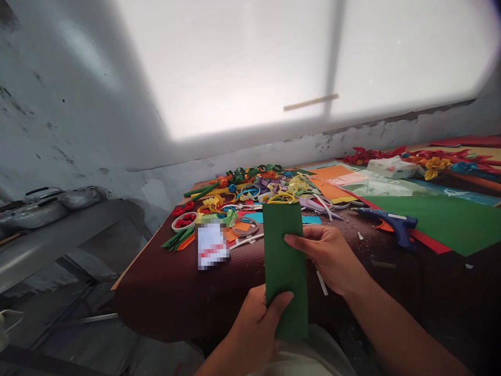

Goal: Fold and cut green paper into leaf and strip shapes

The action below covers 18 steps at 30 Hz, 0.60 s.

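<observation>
A long strip of green paper [285, 261] is held upright in front of me, just off the near edge of the table. My left hand [260, 318] grips its lower left side, with the thumb lying across the front. Higher up, my right hand [329, 253] pinches the right edge between thumb and fingers. Both hands are closed on the paper, and the fingers behind it are partly hidden. A blue glue gun [391, 222] lies on the table to the right of my right hand.
The dark red table [168, 292] carries a heap of coloured paper strips and paper flowers [254, 183]. Tape rolls [246, 226] lie among them. Green sheets [442, 214] and a tissue pack [392, 167] are at the right. On the left stands a metal bench [90, 224] with wrapped pots.
</observation>
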Available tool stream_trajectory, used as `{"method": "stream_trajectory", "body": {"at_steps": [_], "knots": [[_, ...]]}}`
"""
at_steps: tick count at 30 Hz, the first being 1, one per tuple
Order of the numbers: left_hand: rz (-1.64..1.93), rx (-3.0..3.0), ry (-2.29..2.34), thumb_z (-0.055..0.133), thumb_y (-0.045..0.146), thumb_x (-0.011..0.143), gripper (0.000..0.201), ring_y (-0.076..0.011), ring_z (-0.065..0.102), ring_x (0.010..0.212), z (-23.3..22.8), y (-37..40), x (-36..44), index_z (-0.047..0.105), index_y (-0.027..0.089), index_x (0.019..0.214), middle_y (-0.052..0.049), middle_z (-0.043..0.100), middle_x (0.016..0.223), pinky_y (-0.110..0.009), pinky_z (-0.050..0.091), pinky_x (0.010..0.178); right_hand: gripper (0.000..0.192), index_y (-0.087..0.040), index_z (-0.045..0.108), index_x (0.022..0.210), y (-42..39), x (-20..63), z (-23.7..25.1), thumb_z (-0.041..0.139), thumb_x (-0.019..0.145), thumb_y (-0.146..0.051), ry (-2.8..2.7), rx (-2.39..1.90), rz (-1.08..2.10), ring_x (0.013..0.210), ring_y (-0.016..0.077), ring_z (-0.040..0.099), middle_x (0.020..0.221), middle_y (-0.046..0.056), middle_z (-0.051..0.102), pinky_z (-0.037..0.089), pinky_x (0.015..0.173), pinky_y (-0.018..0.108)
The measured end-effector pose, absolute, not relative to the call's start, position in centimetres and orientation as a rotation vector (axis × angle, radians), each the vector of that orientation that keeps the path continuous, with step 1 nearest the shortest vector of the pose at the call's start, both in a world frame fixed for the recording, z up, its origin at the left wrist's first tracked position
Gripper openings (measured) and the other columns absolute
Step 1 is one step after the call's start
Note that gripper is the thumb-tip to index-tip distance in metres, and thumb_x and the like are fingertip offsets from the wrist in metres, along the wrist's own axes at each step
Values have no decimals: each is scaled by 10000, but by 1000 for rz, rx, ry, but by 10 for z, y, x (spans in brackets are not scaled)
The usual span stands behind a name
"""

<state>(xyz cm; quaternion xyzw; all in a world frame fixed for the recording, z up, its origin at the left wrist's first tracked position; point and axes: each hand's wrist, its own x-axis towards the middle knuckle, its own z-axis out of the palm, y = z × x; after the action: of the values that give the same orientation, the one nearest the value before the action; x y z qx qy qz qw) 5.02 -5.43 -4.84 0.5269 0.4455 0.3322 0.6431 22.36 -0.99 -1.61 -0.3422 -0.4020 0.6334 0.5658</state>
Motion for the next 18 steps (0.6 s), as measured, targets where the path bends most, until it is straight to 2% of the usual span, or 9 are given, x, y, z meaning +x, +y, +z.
{"method": "stream_trajectory", "body": {"at_steps": [7,11,18], "knots": [[826,1070,1000,777,678,695,564,-91,388,540,-54,-58,52,561,157,700,40,437,583,-225,335,507,327,-146,797,767,-10,221,-16,940,611,-395,-975,-823,1495,699,207,722,806,78,791,578,665,302],[865,1025,1037,797,676,671,572,-90,369,537,-56,-63,52,538,166,670,48,414,570,-223,312,500,371,-147,795,745,-7,223,-8,953,565,-431,-972,-840,1511,673,212,722,751,74,781,574,621,296],[834,1088,1057,757,737,664,611,-91,331,546,-57,-69,48,519,174,669,54,366,575,-230,272,502,288,-165,791,732,-3,228,2,936,624,-390,-997,-798,1442,627,176,713,746,50,780,550,545,244]]}}
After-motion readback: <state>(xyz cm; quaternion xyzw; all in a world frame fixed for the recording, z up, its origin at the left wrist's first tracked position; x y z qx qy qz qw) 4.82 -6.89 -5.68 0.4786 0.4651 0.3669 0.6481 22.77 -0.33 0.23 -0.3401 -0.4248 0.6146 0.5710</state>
